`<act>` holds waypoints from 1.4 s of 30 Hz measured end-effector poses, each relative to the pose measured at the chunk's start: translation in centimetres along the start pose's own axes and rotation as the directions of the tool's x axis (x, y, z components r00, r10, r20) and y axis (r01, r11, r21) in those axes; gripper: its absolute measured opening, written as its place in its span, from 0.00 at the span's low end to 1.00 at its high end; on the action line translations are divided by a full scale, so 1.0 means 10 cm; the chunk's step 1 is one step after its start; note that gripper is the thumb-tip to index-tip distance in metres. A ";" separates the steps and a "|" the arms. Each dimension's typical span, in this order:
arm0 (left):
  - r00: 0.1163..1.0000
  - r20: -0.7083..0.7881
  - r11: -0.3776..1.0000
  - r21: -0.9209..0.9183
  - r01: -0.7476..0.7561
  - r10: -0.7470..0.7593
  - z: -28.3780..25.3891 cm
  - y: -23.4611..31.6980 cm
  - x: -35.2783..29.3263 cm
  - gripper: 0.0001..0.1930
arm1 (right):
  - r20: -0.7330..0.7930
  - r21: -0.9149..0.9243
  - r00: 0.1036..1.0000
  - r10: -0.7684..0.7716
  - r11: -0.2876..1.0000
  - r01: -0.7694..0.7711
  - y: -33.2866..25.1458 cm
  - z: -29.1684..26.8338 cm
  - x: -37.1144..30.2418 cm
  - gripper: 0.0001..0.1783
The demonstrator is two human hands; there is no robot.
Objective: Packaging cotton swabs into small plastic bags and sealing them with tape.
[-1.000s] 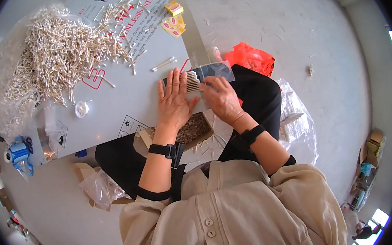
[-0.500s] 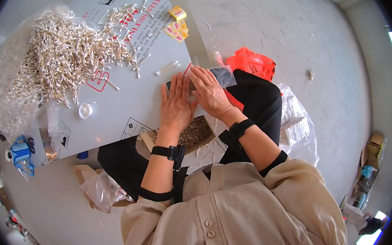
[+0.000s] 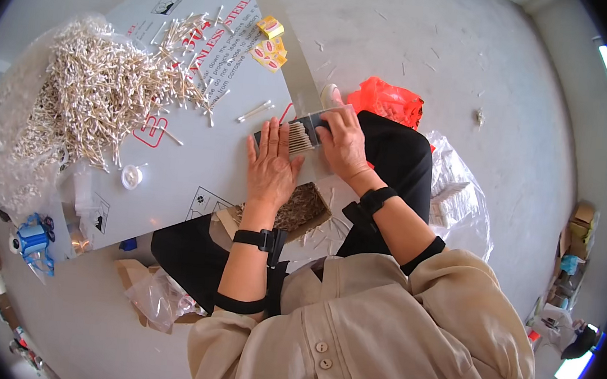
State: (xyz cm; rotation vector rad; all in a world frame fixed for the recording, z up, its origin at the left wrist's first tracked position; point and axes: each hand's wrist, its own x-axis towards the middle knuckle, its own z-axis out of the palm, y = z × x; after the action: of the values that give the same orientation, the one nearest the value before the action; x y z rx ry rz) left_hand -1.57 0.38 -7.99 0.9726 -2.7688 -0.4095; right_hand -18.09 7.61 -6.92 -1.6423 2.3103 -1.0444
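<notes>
A row of cotton swabs [image 3: 299, 138] lies side by side on a dark, flat backing [image 3: 312, 123] at the table's right edge, with clear plastic around its right end. My left hand [image 3: 273, 172] rests flat over the left part of the row, fingers stretched out. At the other end, my right hand [image 3: 343, 146] has its fingers bent and pressed on the clear plastic bag [image 3: 316, 111]; its thumb is partly hidden. Two loose cotton swabs [image 3: 255, 111] lie just beyond my left fingertips. A large heap of cotton swabs [image 3: 95, 92] spills from a clear bag on the left.
Yellow small boxes [image 3: 269, 53] sit at the table's far edge, and a round white tub [image 3: 131, 176] near the heap. An open cardboard box [image 3: 309, 212] with brown swab-like pieces is below my hands. A red bag [image 3: 387, 101] lies beyond my knee.
My right hand has moved right, off the middle of the swab row, and its fingers have bent onto the plastic. More swabs now show. The left hand stays almost in place.
</notes>
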 end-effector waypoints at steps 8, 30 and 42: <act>0.998 -0.046 0.999 0.018 0.031 -0.030 0.04 0.07 -0.02 0.37 | 0.281 -0.214 0.943 0.180 0.969 -0.121 -0.12 0.03 0.29 0.08; 0.978 -0.137 0.982 0.083 0.170 -0.158 0.15 0.15 0.06 0.33 | 0.407 -0.372 0.787 0.465 0.871 -0.322 -0.32 -0.09 0.66 0.16; 0.981 -0.134 0.985 0.078 0.155 -0.144 0.14 0.20 0.08 0.32 | 0.353 -0.327 0.779 0.518 0.849 -0.416 -0.24 -0.07 0.65 0.19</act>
State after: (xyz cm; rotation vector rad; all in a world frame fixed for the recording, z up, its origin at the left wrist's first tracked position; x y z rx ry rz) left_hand -3.74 1.62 -8.62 1.1887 -2.6279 -0.2384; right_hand -19.19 1.92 -3.14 -1.0918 2.3908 -0.2725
